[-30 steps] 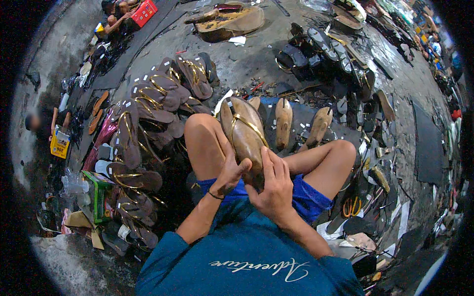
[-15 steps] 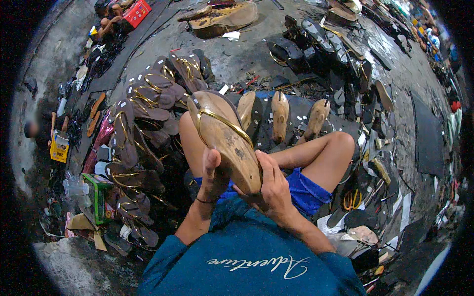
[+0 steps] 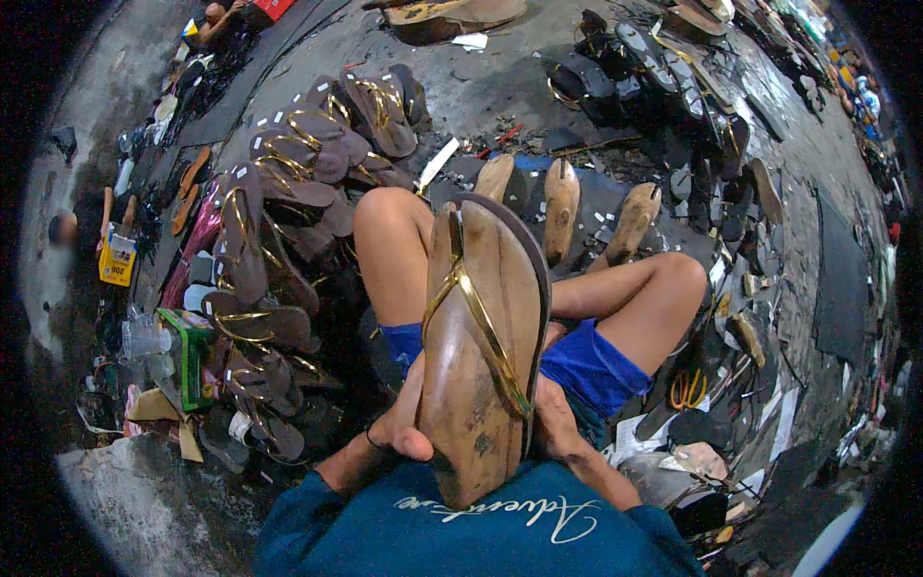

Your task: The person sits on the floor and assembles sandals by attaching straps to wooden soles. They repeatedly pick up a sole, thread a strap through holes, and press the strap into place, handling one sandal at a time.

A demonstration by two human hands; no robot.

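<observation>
wooden foot form [image 3: 466, 394] with a gold strap [image 3: 487, 338] across its face and a dark sole [image 3: 544, 288] along its right edge, held over the seated person's lap, toe end pointing away from the body, heel end before the teal shirt [image 3: 385, 519]. the left hand [image 3: 404, 423] is closed on the form's lower left edge, thumb in front; the right hand [image 3: 556, 418] lies at the lower right edge, fingers largely hidden, so whether it grips cannot be told. beyond the knees [image 3: 678, 274]: three smaller-looking wooden forms [image 3: 561, 216]. left: heaped brown sandals [image 3: 327, 159], near a green box [image 3: 197, 361].
</observation>
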